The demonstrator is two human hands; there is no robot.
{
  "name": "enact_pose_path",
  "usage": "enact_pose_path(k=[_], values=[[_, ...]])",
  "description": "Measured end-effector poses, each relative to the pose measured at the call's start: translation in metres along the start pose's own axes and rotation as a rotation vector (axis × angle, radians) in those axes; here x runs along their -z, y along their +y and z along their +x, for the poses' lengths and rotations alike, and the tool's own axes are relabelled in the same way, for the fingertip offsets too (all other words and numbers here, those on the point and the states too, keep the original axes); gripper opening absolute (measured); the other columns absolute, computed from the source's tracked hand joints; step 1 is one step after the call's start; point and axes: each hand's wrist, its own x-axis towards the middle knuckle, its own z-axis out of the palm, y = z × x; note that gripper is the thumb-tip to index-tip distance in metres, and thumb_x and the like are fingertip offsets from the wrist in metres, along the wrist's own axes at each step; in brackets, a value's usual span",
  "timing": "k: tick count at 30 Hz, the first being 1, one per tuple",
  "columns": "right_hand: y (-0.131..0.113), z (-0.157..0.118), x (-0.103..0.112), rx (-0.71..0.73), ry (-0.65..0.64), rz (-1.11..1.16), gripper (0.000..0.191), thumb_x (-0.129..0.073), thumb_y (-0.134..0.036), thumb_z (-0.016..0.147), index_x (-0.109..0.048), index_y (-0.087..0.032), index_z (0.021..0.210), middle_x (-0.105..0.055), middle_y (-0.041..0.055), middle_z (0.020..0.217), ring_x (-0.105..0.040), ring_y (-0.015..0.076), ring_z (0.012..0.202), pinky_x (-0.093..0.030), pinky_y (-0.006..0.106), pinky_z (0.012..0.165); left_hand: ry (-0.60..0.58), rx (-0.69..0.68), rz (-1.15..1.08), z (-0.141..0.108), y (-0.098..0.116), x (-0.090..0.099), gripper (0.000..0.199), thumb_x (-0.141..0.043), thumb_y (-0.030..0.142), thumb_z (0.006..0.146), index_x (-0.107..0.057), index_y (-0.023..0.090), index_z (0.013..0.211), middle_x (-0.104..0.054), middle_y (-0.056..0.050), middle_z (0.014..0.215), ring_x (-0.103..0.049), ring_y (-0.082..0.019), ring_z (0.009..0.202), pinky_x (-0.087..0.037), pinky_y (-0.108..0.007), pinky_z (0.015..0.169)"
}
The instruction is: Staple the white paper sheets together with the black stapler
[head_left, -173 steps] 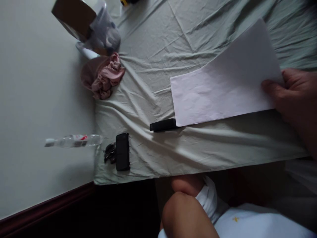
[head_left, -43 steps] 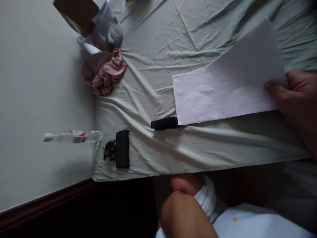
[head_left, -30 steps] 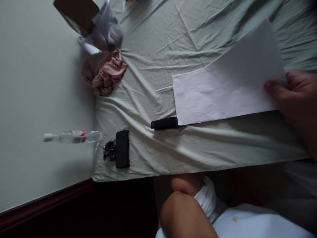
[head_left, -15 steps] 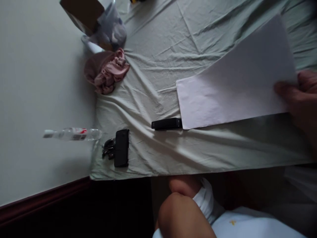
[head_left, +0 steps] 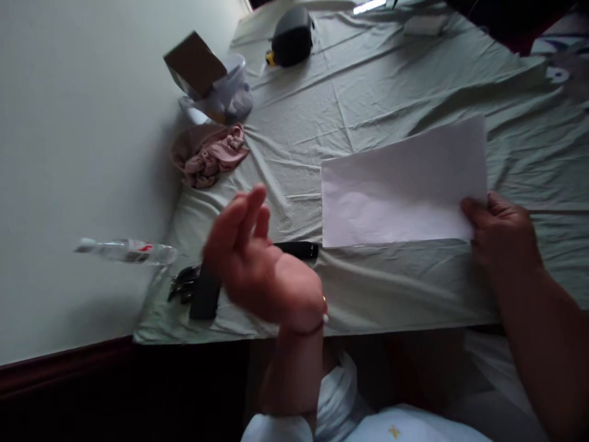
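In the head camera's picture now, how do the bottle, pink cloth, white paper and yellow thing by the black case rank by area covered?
Largest to smallest, as they look:
1. White paper
2. Pink cloth
3. Bottle, long but thin
4. Yellow thing, farther back

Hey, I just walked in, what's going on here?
Someone's right hand is gripping white paper near one corner, over a pale green cloth. The left hand is raised, fingers partly curled, with nothing visible in it. It partly hides a slim black object and a flat black one. A clear bottle is near the wall.
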Motion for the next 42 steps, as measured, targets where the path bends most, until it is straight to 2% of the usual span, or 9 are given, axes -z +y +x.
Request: enact_pose_path(k=[2,4,8,11,16,26,31,36,42], values=[[-0.005,0.001,0.002,-0.023,-0.016,0.040,0.033,-0.086,-0.032,0.058,-0.075,-0.021,0.088,-0.068,0.0001,0.075,-0.055,0.0109,0.063,-0.041,0.020,0.051,0.018,0.025,-0.051,0.008,-0.016,-0.004,0.025,-0.056,0.027,0.095,-0.061,0.026,0.120,-0.065,-0.004,0.137,-0.056,-0.021,0.140,-0.045,-0.038,0.116],[-0.008,0.002,0.004,-0.051,-0.025,0.075,0.038,-0.088,-0.032,0.056,-0.075,-0.020,0.089,-0.068,0.0015,0.075,-0.058,0.0126,0.064,-0.042,0.021,0.051,-0.074,0.227,-0.060,0.020,-0.037,-0.005,0.022,-0.065,0.030,0.087,-0.063,0.025,0.108,-0.067,-0.006,0.128,-0.060,-0.022,0.131,-0.050,-0.036,0.108],[-0.009,0.006,0.008,-0.070,-0.038,0.110,0.041,-0.090,-0.034,0.055,-0.075,-0.019,0.090,-0.069,0.0027,0.075,-0.058,0.0139,0.059,-0.044,0.024,0.050,-0.220,0.532,-0.115,0.037,-0.065,-0.001,0.047,-0.080,0.042,0.074,-0.062,0.024,0.114,-0.065,-0.010,0.130,-0.064,-0.025,0.123,-0.055,-0.035,0.094],[-0.009,0.005,0.009,-0.070,-0.063,0.125,0.040,-0.090,-0.034,0.054,-0.076,-0.020,0.089,-0.071,0.0034,0.077,-0.062,0.0158,0.062,-0.045,0.025,0.050,-0.329,0.592,-0.089,0.037,-0.069,-0.001,0.058,-0.087,0.046,0.069,-0.064,0.022,0.117,-0.072,-0.009,0.114,-0.069,-0.022,0.104,-0.055,-0.033,0.085],[-0.013,0.001,0.009,-0.045,-0.060,0.119,0.032,-0.089,-0.035,0.056,-0.077,-0.025,0.083,-0.072,0.0012,0.076,-0.066,0.0185,0.066,-0.049,0.025,0.049,-0.542,0.571,-0.144,0.028,-0.073,-0.007,0.037,-0.089,0.045,0.067,-0.073,0.017,0.085,-0.076,-0.005,0.087,-0.070,-0.020,0.086,-0.054,-0.034,0.085],[-0.016,0.002,0.015,-0.049,-0.012,-0.042,0.040,-0.092,-0.035,0.050,-0.073,-0.023,0.083,-0.072,-0.0001,0.080,-0.059,0.0140,0.061,-0.039,0.022,0.044,-0.557,0.624,-0.158,0.017,-0.085,-0.021,0.039,-0.087,0.052,0.074,-0.069,0.018,0.074,-0.069,-0.001,0.070,-0.062,-0.015,0.068,-0.047,-0.025,0.059],[-0.017,0.003,0.015,-0.012,0.067,-0.081,0.050,-0.092,-0.037,0.043,-0.068,-0.018,0.083,-0.070,0.0020,0.085,-0.050,0.0091,0.061,-0.034,0.022,0.048,-0.519,0.773,-0.218,0.011,-0.079,-0.026,0.020,-0.079,0.028,0.080,-0.071,0.015,0.093,-0.074,-0.002,0.079,-0.069,-0.017,0.076,-0.051,-0.024,0.065],[-0.019,0.005,0.020,-0.031,0.089,-0.142,0.053,-0.093,-0.038,0.043,-0.068,-0.018,0.086,-0.067,0.0010,0.082,-0.045,0.0077,0.057,-0.025,0.021,0.044,-0.483,1.006,-0.321,0.002,-0.078,-0.030,0.028,-0.069,0.006,0.074,-0.074,0.011,0.101,-0.078,-0.006,0.082,-0.075,-0.021,0.081,-0.059,-0.032,0.081],[-0.010,0.011,0.026,0.037,0.113,-0.121,0.049,-0.092,-0.037,0.046,-0.070,-0.016,0.084,-0.070,0.0028,0.083,-0.052,0.0095,0.061,-0.037,0.022,0.050,-0.341,1.208,-0.369,-0.013,-0.087,-0.032,0.004,-0.069,0.013,0.089,-0.073,0.011,0.088,-0.076,-0.008,0.074,-0.076,-0.022,0.079,-0.062,-0.037,0.083]])
